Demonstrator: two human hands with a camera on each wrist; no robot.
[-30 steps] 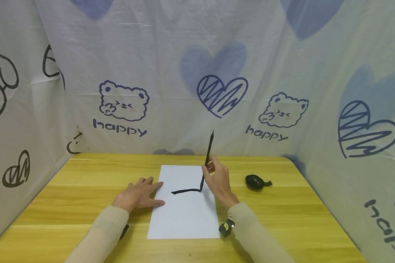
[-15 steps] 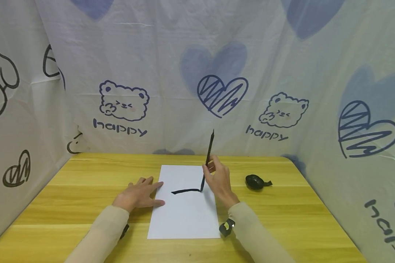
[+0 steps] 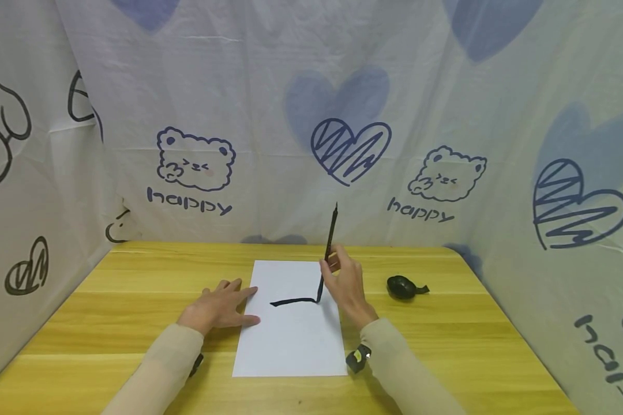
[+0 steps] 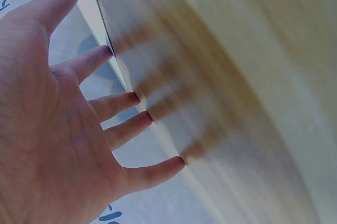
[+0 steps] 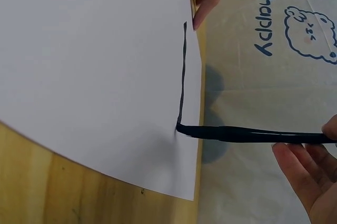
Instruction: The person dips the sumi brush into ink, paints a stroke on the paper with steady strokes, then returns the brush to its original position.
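A white sheet of paper (image 3: 291, 346) lies on the wooden table, with one black, nearly level stroke (image 3: 293, 301) across its upper half. My right hand (image 3: 345, 285) pinches a slim black brush (image 3: 330, 233) partway up its handle, holding it almost upright. In the right wrist view the bent tip of the brush (image 5: 231, 133) touches the paper at the stroke's right end. My left hand (image 3: 218, 306) rests at the paper's left edge, fingers spread, thumb and index fingertip on the sheet. The left wrist view shows those spread fingers (image 4: 155, 175) with their tips against the surface.
A small black spoon-shaped dish (image 3: 402, 287) with a short handle sits on the table (image 3: 446, 346), right of the paper. A white curtain (image 3: 280, 190) with blue hearts and bear drawings hangs behind the table and at both sides.
My right hand and the brush have shifted very slightly to the right, and the stroke's right end reaches a little farther. My left hand has stayed in place.
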